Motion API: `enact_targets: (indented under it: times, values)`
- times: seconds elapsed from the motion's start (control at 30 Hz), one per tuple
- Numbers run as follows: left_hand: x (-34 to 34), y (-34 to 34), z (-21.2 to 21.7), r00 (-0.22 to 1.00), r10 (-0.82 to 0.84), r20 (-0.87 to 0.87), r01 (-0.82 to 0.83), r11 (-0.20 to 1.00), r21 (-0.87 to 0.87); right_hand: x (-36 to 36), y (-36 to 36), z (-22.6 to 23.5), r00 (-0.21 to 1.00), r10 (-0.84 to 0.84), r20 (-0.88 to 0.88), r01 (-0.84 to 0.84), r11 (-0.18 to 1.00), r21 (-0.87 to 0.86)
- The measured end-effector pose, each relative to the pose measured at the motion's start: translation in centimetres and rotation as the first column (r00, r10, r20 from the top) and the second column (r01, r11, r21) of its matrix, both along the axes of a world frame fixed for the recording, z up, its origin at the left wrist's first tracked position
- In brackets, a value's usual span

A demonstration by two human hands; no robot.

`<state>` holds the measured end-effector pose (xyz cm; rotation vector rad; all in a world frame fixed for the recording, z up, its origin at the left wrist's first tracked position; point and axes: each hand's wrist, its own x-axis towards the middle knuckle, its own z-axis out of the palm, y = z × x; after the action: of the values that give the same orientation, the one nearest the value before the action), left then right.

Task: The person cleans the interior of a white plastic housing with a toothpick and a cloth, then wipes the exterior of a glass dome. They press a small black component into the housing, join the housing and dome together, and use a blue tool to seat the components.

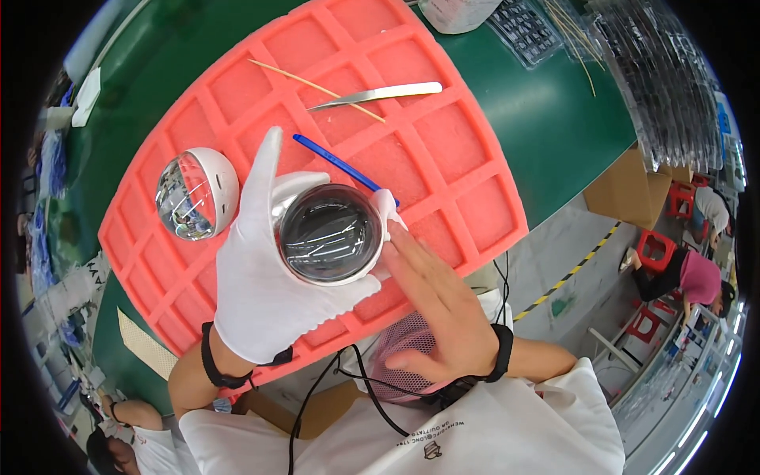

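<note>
My left hand (pixel 257 277), in a white glove, grips a round camera-like dome unit (pixel 331 234) with a white rim and a dark, clear cover facing up. Its forefinger stretches upward, away from the dome. My right hand (pixel 443 313) is bare, its long fingers extended and its thumb apart. The fingertips press a small white piece, seemingly cloth (pixel 385 207), against the dome's right side; part of it is hidden. A second white dome unit (pixel 198 194) with a clear, shiny cover lies on its side in the pink foam tray (pixel 467 178), left of my gloved hand.
On the tray lie a blue pen-like stick (pixel 336 162), metal tweezers (pixel 380 94) and a thin wooden stick (pixel 317 89). The green table (pixel 546 142) holds stacked clear plastic trays (pixel 661 79) at far right. Black cables (pixel 364 372) hang before me. Other people sit at both sides.
</note>
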<state>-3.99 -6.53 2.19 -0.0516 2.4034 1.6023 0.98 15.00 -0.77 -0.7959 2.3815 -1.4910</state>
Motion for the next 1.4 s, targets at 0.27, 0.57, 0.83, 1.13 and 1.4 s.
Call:
enact_targets:
  times: [0.27,0.57,0.83,1.13,1.4]
  values:
    - [0.1,0.6,-0.4,0.996,0.027,-0.084,-0.032,0.997,-0.066,0.3,-0.1,0.3,0.999,0.024,-0.021,-0.024,1.0,-0.007]
    - [0.2,-0.3,-1.1,0.992,-0.002,-0.128,0.0,1.0,-0.022,-0.6,0.1,-0.5,0.865,0.288,-0.41,-0.196,0.948,0.253]
    - [0.0,0.4,-1.2,0.987,-0.002,-0.164,-0.012,0.997,-0.081,1.1,-1.5,0.0,1.0,0.021,-0.005,-0.021,0.998,-0.054]
    - [0.1,-0.6,-0.8,0.994,-0.076,-0.082,0.076,0.997,-0.012,-1.7,-1.0,1.7,0.99,0.024,0.142,-0.003,0.989,-0.145]
    - [0.2,-0.6,-1.2,0.986,-0.102,-0.131,0.098,0.994,-0.04,-1.6,-2.9,1.0,0.988,-0.149,-0.043,0.15,0.988,0.021]
